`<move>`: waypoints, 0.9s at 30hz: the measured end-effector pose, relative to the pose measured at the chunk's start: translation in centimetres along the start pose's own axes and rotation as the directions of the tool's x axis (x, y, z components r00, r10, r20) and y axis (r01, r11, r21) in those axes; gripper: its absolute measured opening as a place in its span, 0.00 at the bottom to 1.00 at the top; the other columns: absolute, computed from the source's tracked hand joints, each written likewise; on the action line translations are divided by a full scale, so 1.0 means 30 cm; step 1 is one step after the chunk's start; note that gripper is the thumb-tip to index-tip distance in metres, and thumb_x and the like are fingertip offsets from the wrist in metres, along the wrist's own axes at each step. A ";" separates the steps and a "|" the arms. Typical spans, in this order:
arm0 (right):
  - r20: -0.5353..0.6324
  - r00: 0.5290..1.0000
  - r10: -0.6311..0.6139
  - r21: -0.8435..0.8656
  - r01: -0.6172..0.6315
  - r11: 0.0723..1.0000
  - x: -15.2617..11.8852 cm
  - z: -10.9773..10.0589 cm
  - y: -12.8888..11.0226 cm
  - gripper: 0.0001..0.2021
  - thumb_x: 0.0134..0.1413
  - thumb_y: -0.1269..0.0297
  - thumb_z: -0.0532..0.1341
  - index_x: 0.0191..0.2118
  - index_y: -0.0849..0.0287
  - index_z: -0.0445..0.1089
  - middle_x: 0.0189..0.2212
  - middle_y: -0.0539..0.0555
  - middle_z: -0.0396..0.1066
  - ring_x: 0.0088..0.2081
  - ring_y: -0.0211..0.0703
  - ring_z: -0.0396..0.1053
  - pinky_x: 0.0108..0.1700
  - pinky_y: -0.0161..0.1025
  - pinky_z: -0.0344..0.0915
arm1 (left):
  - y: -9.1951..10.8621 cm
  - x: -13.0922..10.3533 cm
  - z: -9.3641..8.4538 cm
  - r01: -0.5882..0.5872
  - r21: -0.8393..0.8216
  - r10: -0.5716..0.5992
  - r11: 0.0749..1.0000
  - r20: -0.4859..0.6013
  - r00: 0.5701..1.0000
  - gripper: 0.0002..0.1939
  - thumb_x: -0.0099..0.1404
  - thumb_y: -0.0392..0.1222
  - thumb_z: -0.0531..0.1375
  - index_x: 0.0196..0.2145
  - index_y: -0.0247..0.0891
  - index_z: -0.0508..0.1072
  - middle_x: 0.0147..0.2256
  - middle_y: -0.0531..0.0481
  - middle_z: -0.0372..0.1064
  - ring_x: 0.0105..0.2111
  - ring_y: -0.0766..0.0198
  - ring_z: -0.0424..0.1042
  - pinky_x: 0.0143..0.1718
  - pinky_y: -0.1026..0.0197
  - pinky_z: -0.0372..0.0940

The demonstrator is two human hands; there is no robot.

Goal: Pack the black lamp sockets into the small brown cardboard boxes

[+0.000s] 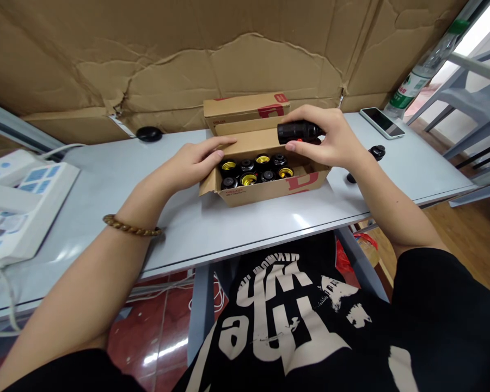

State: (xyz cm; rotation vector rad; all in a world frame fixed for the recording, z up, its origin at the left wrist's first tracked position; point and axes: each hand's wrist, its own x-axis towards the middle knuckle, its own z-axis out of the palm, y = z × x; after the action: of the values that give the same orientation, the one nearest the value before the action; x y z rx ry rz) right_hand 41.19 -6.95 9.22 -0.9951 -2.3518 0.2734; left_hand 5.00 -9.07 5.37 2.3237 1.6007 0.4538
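Observation:
An open cardboard box (261,193) with red print holds several black lamp holders, some showing yellow threaded insides, like the lamp holder (249,178) near the front wall. My left hand (194,162) grips the box at its back left corner, the index finger stretched over the raised flap (255,140) and the thumb at the edge. Above the right end of the box, my right hand (330,136) is closed around a black lamp holder (296,132), held about level. A bit of red shows beneath it. Its far end is hidden in my palm.
Behind stands a second cardboard box (247,109). Small black parts (376,152) lie right of my right hand. A phone (381,123) and a bottle (416,81) are at the far right. A black round piece (149,134) and a white device (20,201) are on the left.

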 end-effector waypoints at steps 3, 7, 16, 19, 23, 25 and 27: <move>-0.017 1.000 0.026 0.026 -0.026 0.999 0.002 -0.007 -0.007 0.25 0.65 0.41 0.69 0.61 0.48 0.81 0.56 0.59 0.85 0.58 0.64 0.80 0.62 0.56 0.77 | 0.000 0.002 0.001 0.002 0.002 -0.002 1.000 0.003 1.000 0.40 0.81 0.60 0.48 0.81 0.43 0.71 0.72 0.41 0.76 0.69 0.36 0.73 0.75 0.35 0.64; 0.029 0.999 -0.031 0.164 0.026 0.986 0.004 -0.010 -0.001 0.24 0.60 0.45 0.73 0.56 0.52 0.81 0.51 0.58 0.84 0.54 0.60 0.80 0.58 0.54 0.77 | -0.008 0.007 0.005 -0.003 0.007 0.003 1.000 0.001 1.000 0.39 0.81 0.59 0.48 0.81 0.42 0.71 0.72 0.40 0.76 0.69 0.35 0.74 0.75 0.33 0.65; 0.145 0.988 0.046 0.064 -0.056 0.996 -0.002 -0.041 0.033 0.18 0.58 0.49 0.76 0.51 0.48 0.81 0.55 0.59 0.82 0.51 0.60 0.79 0.53 0.55 0.81 | -0.012 0.007 0.003 -0.012 -0.002 0.012 1.000 0.012 1.000 0.39 0.82 0.59 0.48 0.81 0.44 0.71 0.73 0.42 0.76 0.70 0.36 0.72 0.75 0.35 0.65; 0.200 0.978 0.057 -0.006 -0.056 0.998 -0.002 -0.049 0.041 0.17 0.58 0.52 0.77 0.50 0.51 0.82 0.49 0.58 0.83 0.48 0.58 0.79 0.51 0.55 0.79 | -0.012 0.006 0.003 -0.018 -0.006 0.018 1.000 0.005 1.000 0.38 0.82 0.59 0.48 0.81 0.46 0.71 0.73 0.43 0.76 0.70 0.36 0.72 0.75 0.35 0.65; 0.272 0.960 0.071 -0.034 -0.064 0.997 -0.008 -0.039 0.036 0.17 0.60 0.54 0.76 0.52 0.51 0.83 0.41 0.53 0.83 0.43 0.54 0.81 0.48 0.51 0.77 | -0.010 0.005 0.004 -0.024 -0.018 0.024 1.000 0.003 1.000 0.38 0.82 0.59 0.48 0.81 0.46 0.72 0.73 0.43 0.75 0.70 0.35 0.73 0.75 0.34 0.65; 0.301 0.950 0.086 -0.057 -0.072 0.996 -0.013 -0.027 0.027 0.16 0.61 0.56 0.76 0.53 0.50 0.84 0.38 0.51 0.83 0.41 0.53 0.81 0.46 0.50 0.76 | -0.009 0.005 0.004 -0.021 -0.021 0.021 1.000 0.005 1.000 0.38 0.82 0.58 0.48 0.81 0.45 0.71 0.74 0.43 0.74 0.70 0.35 0.72 0.75 0.34 0.65; 0.308 0.943 0.123 -0.115 -0.091 0.989 -0.017 -0.013 0.013 0.12 0.62 0.59 0.75 0.50 0.50 0.85 0.36 0.52 0.82 0.40 0.54 0.81 0.43 0.49 0.75 | -0.010 0.006 0.005 -0.019 -0.020 0.019 1.000 0.007 1.000 0.38 0.82 0.58 0.48 0.81 0.44 0.71 0.75 0.43 0.74 0.71 0.35 0.72 0.76 0.34 0.64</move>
State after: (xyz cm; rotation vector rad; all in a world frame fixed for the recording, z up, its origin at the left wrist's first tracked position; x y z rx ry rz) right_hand 41.95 -7.04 9.17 -1.2063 -2.6222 0.3851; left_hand 4.88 -8.81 5.13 2.3251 1.5657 0.4630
